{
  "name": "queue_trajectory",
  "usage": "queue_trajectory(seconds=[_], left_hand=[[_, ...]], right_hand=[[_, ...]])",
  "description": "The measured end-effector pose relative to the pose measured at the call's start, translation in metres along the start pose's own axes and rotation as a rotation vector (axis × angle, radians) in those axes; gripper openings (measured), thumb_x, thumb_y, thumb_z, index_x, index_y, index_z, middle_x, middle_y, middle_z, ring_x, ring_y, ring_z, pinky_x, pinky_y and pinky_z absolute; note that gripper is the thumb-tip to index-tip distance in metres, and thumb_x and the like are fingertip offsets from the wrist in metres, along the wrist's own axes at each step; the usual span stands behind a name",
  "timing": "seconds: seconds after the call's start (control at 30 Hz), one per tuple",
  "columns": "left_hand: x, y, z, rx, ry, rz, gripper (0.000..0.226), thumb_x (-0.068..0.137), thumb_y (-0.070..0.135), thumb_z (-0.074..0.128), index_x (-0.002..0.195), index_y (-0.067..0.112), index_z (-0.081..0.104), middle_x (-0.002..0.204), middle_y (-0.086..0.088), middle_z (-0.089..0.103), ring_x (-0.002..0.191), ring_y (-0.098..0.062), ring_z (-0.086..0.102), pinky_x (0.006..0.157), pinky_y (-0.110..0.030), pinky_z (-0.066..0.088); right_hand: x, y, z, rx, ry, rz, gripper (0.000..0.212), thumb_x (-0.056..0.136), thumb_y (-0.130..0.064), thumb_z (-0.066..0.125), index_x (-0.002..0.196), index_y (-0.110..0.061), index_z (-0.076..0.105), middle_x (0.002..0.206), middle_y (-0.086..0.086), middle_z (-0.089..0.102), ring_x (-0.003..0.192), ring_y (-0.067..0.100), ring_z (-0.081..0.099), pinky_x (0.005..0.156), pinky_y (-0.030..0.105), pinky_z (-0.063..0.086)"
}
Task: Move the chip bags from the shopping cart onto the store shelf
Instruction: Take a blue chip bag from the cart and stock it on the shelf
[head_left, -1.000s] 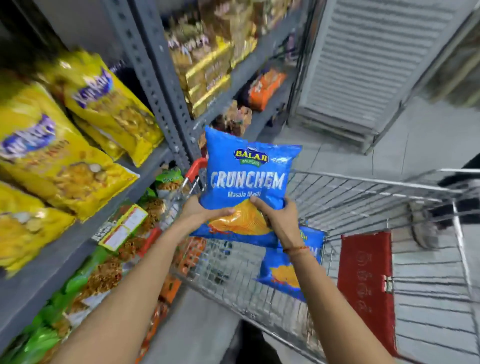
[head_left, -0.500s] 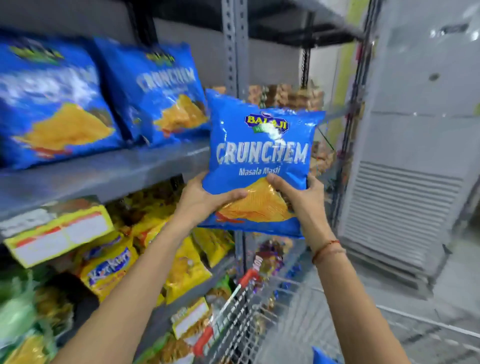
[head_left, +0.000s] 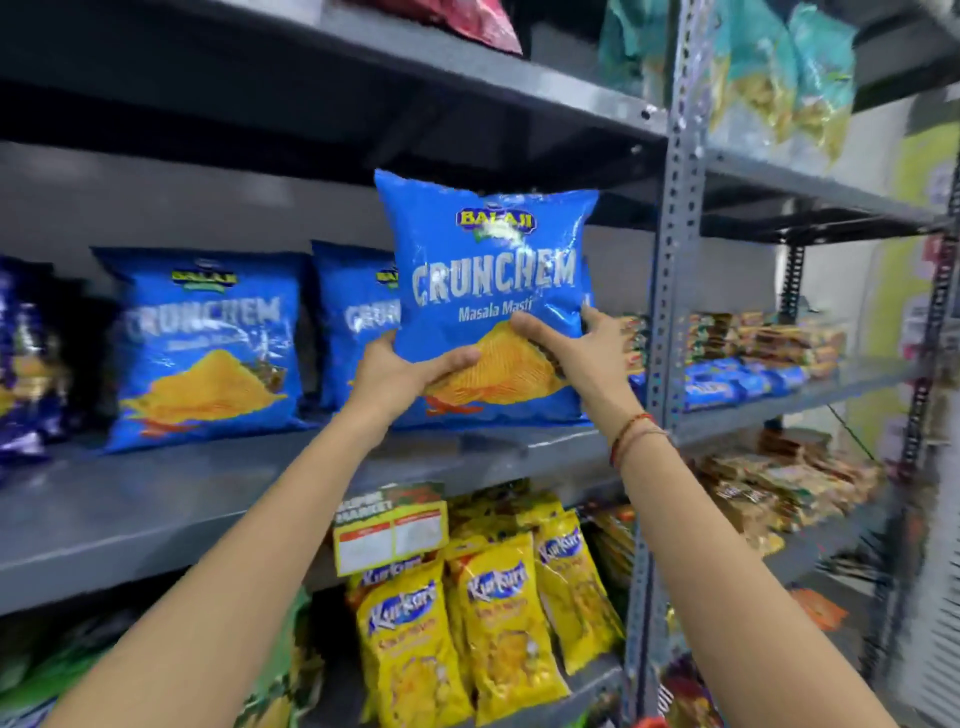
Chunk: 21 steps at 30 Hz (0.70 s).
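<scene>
— What are we holding at the shelf (head_left: 291, 467)?

— A blue bag (head_left: 488, 280) of chips, upright, pinched low down between both our hands. Our left hand (head_left: 400, 371) clamps its lower left corner, thumb across the front; our right hand (head_left: 582, 348) grips the lower right edge, fingers pressed on the printed chip picture. The bag's bottom edge sits at the grey shelf board, though we cannot tell whether it rests on it.

— What crowds the spot?

— Two matching blue bags already stand there: one (head_left: 208, 343) well to the left, another (head_left: 358, 322) just behind ours, half hidden by it. A dark blue pack (head_left: 23, 358) leans at the far left edge. To the right, the perforated steel post (head_left: 670, 270) stands just beside our right hand; past it lie stacked biscuit packs (head_left: 737, 358).

— And below?

— Yellow snack bags (head_left: 493, 623) fill the lower shelf, with a price tag (head_left: 389, 525) hanging from the board's front lip above them. Teal bags (head_left: 779, 67) sit on the shelf overhead.
</scene>
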<state>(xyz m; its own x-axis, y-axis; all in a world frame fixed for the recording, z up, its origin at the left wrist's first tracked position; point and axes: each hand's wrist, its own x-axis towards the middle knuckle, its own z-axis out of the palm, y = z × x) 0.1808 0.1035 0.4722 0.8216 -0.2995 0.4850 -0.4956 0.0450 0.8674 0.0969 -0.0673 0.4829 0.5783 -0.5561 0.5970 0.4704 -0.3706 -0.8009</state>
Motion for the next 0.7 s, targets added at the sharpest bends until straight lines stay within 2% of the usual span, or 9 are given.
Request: queue_trajectory(seconds=[0.1,0.17,0.23,0.3,0.37,0.43,0.47,0.6,0.7], left_hand=[[0.008,-0.010,-0.023,-0.014,0.039,-0.044,0.091,0.032,0.058,0.087,0.109,0.017,0.061,0.111,0.002,0.068,0.099,-0.016,0.065,0.090,-0.038,0.053],[0.012,-0.017,-0.034,0.003,0.057,-0.087,0.069,0.049,0.044,0.088,0.103,0.016,0.057,0.110,0.002,0.065,0.097,-0.017,0.062,0.086,-0.033,0.051],[0.017,-0.025,-0.041,0.041,0.094,-0.124,0.062,0.059,0.036,0.086,0.108,0.016,0.054,0.114,0.000,0.061,0.100,-0.018,0.057,0.086,-0.032,0.048],[0.020,-0.032,-0.045,0.111,0.129,-0.173,0.080,0.056,0.043,0.086,0.122,0.012,0.051,0.121,0.003,0.055,0.108,-0.020,0.054,0.093,-0.035,0.047],[0.021,-0.038,-0.047,0.168,0.126,-0.219,0.105,0.045,0.061,0.084,0.129,0.011,0.047,0.129,0.005,0.052,0.118,-0.022,0.052,0.099,-0.038,0.046],[0.029,-0.051,-0.050,0.184,0.111,-0.243,0.129,0.024,0.078,0.077,0.133,0.015,0.045,0.136,0.000,0.053,0.122,-0.024,0.052,0.101,-0.044,0.046],[0.036,-0.062,-0.052,0.191,0.103,-0.253,0.134,0.019,0.081,0.074,0.134,0.017,0.045,0.137,-0.002,0.053,0.122,-0.025,0.051,0.101,-0.045,0.046],[0.025,-0.046,-0.052,0.237,0.109,-0.265,0.118,0.043,0.067,0.080,0.139,0.014,0.035,0.143,-0.006,0.045,0.127,-0.027,0.046,0.104,-0.047,0.041],[0.011,-0.039,-0.046,0.419,0.232,-0.095,0.101,0.064,0.050,0.079,0.142,0.015,0.025,0.147,-0.012,0.032,0.134,-0.031,0.032,0.107,-0.048,0.033]], right_hand=[[0.013,0.012,0.034,-0.031,-0.061,0.009,0.099,0.042,-0.069,0.082,0.115,-0.007,0.059,0.121,0.016,0.065,0.112,0.029,0.062,0.095,0.052,0.052],[0.016,0.016,0.052,-0.040,-0.111,0.073,0.108,0.046,-0.068,0.082,0.128,-0.006,0.051,0.135,0.011,0.057,0.123,0.028,0.054,0.102,0.049,0.047],[0.016,0.021,0.063,-0.072,-0.134,0.113,0.077,0.060,-0.053,0.083,0.118,-0.010,0.056,0.122,0.005,0.061,0.117,0.026,0.055,0.096,0.039,0.049],[0.015,0.029,0.070,-0.081,-0.152,0.126,0.045,0.065,-0.045,0.082,0.091,-0.016,0.059,0.092,0.000,0.064,0.099,0.025,0.060,0.076,0.030,0.049],[0.016,0.037,0.075,-0.088,-0.172,0.144,0.057,0.070,-0.045,0.079,0.110,-0.012,0.057,0.110,0.005,0.063,0.114,0.026,0.056,0.087,0.032,0.048],[0.017,0.041,0.080,-0.097,-0.175,0.166,0.087,0.074,-0.048,0.074,0.140,-0.005,0.036,0.146,0.011,0.043,0.137,0.027,0.038,0.107,0.038,0.036],[0.019,0.043,0.081,-0.102,-0.173,0.168,0.092,0.075,-0.048,0.072,0.144,-0.004,0.030,0.151,0.011,0.037,0.139,0.027,0.035,0.110,0.038,0.034],[0.014,0.042,0.077,-0.141,-0.174,0.100,0.071,0.078,-0.040,0.073,0.133,-0.006,0.044,0.118,-0.002,0.052,0.114,0.016,0.051,0.085,0.021,0.043],[0.003,0.044,0.064,-0.175,-0.092,0.043,0.072,0.075,-0.043,0.074,0.132,-0.010,0.045,0.116,0.005,0.057,0.109,0.020,0.055,0.084,0.028,0.045]])
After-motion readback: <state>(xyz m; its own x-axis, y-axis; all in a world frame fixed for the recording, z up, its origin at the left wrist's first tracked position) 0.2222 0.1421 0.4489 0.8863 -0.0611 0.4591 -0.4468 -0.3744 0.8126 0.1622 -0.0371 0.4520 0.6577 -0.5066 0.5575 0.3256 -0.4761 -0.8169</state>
